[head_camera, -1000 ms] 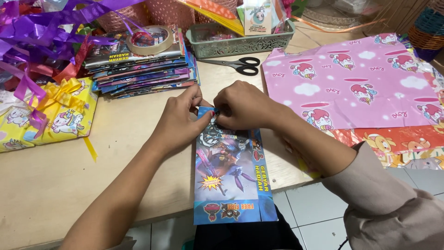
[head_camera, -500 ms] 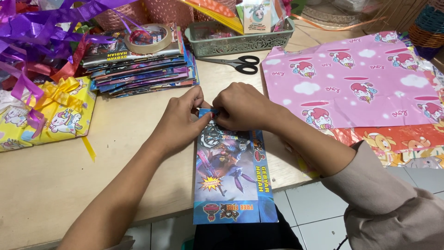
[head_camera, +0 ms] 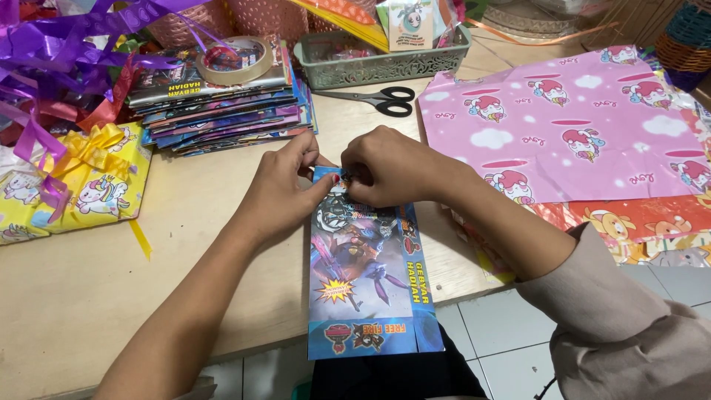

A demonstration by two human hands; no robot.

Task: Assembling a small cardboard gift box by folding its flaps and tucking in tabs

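A long blue printed card packet (head_camera: 366,285) with game-style artwork lies on the wooden table (head_camera: 81,289), its near end hanging past the table's front edge. My left hand (head_camera: 285,189) pinches the packet's far end from the left. My right hand (head_camera: 392,167) pinches the same end from the right, fingers curled over it. The fingertips of both hands meet at the top edge and hide what lies between them.
A stack of similar packets (head_camera: 222,104) with a tape roll (head_camera: 233,59) on top sits at the back left. Black scissors (head_camera: 381,98) and a green basket (head_camera: 385,55) lie behind. Pink wrapping paper (head_camera: 578,118) covers the right; a yellow wrapped gift (head_camera: 70,181) and purple ribbons (head_camera: 52,52) are at left.
The hands stay at the packet's far end, with only small finger movements. The packet has barely shifted.
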